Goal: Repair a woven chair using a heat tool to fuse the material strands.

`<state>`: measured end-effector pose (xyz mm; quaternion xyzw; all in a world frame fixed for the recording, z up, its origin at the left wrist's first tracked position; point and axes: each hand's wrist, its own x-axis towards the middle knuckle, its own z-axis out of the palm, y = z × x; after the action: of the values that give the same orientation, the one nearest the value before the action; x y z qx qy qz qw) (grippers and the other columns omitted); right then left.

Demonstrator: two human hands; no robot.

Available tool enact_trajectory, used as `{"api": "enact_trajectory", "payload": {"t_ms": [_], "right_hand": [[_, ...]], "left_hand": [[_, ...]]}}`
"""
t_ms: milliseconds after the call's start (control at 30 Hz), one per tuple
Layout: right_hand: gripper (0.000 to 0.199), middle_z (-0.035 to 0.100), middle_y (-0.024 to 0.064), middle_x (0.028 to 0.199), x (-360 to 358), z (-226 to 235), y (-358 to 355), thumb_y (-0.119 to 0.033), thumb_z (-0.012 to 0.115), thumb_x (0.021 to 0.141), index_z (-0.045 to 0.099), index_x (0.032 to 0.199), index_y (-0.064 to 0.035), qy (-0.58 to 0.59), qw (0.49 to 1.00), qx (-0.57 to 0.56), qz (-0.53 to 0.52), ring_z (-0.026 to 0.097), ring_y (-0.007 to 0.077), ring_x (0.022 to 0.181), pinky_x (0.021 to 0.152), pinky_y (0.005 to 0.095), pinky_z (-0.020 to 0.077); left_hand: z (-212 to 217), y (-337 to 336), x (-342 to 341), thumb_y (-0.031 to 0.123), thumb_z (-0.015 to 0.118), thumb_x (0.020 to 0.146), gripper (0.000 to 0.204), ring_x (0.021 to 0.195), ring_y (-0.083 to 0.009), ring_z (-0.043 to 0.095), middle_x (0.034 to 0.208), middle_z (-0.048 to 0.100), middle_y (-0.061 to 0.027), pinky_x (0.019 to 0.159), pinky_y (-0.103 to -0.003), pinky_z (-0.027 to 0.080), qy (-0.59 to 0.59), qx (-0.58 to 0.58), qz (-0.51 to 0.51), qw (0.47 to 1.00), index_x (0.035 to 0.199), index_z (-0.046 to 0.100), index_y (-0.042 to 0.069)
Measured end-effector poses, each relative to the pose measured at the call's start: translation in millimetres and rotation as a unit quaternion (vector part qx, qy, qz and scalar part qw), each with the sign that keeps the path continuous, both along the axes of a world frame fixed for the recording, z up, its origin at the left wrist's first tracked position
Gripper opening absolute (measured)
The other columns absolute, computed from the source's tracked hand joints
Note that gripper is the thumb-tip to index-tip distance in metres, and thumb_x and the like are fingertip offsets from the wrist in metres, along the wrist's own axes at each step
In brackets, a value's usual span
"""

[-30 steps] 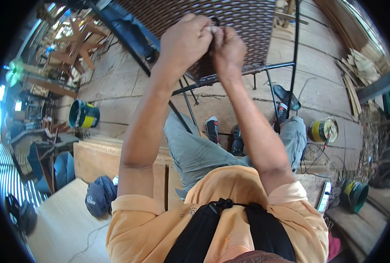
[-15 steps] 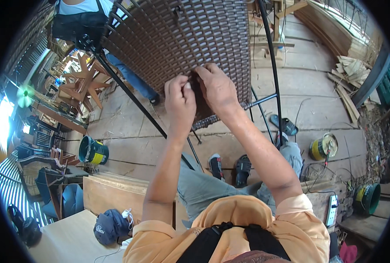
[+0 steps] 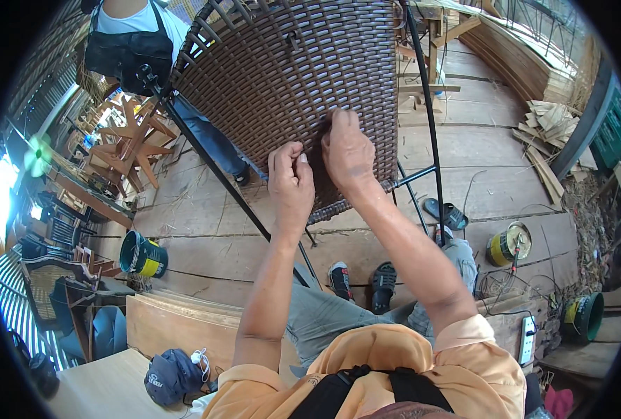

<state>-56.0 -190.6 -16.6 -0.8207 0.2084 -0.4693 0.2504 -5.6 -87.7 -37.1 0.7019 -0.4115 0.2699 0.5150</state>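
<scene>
"Floorboards [image 3: 478, 164] run all through this workshop. What's over on the left?"

"Near left, a pale counter [image 3: 90, 387]. Farther off, star-shaped wooden legs [image 3: 129, 143], then a dark bucket [image 3: 144, 255] with a yellow patch, and another person in blue jeans [image 3: 209, 133] beyond the work."

"And the work itself?"

"That brown woven panel [image 3: 254, 98], far side and middle, right in front of both hands. The left hand [image 3: 293, 180] is by its lower part, fingers curled and thumb close to them. I can't tell whether its grip has anything pinched, or quite touches the panel."

"And the other one?"

"The right hand [image 3: 350, 155] is just to the right and a touch farther, bent over the panel. Its fingertips are hidden, so I can't say if that grip is apart or together."

"Which step would you call it?"

"Fine handwork on one spot of the weave, I'd judge, with no tool that I can see. The next move seems to call for fingertip control, and a steady panel."

"Anything to the right?"

"A black frame bar [image 3: 429, 98], a dark sandal [image 3: 448, 214], then a yellow-banded can [image 3: 509, 244]."
</scene>
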Motion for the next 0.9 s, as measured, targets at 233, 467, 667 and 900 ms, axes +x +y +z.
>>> {"api": "enact_trajectory", "payload": {"t_ms": [233,467,667,900], "right_hand": [[0.014,0.061,0.018,0.087,2,-43,4,-0.002,0.052,0.082,0.059,0.094,0.0011,-0.192,0.967,0.154,0.066,0.061,0.0317,0.078,0.071,0.0377,0.0483],[0.014,0.063,0.0162,0.086,-14,-74,24,-0.002,0.058,0.081,0.064,0.094,-0.0005,-0.136,0.959,0.202,0.148,0.063,0.0304,0.08,0.072,0.035,0.0493],[0.018,0.063,0.0182,0.092,-16,-78,28,-0.006,0.06,0.082,0.065,0.099,-0.0025,-0.117,0.966,0.142,0.183,0.062,0.0333,0.085,0.076,0.0373,0.0495],[0.022,0.061,0.0187,0.083,-25,-16,-3,-0.022,0.058,0.088,0.063,0.087,-0.0002,-0.11,0.992,0.038,0.044,0.059,0.0361,0.079,0.071,0.0432,0.0468]], "left_hand": [[5,6,3,-0.004,0.054,0.082,0.022,0.083,-0.027,0.06,0.093,0.057,-0.0143,0.074,-0.035,0.05,-0.012,0.016,-0.005,1.0,0.103,0.056,0.001],[19,2,-1,0.007,0.061,0.083,0.018,0.075,-0.0258,0.061,0.091,0.06,-0.0102,0.068,-0.036,0.05,0.04,0.076,-0.023,0.996,0.1,0.058,0.003],[68,-16,3,0.016,0.065,0.082,0.018,0.078,-0.0277,0.063,0.092,0.061,-0.0108,0.066,-0.037,0.05,-0.083,0.075,0.057,0.992,0.094,0.057,0.004],[152,-40,20,0.039,0.053,0.089,0.033,0.076,-0.0371,0.064,0.079,0.066,-0.0151,0.07,-0.045,0.049,-0.053,0.163,0.146,0.974,0.089,0.063,0.007]]}}
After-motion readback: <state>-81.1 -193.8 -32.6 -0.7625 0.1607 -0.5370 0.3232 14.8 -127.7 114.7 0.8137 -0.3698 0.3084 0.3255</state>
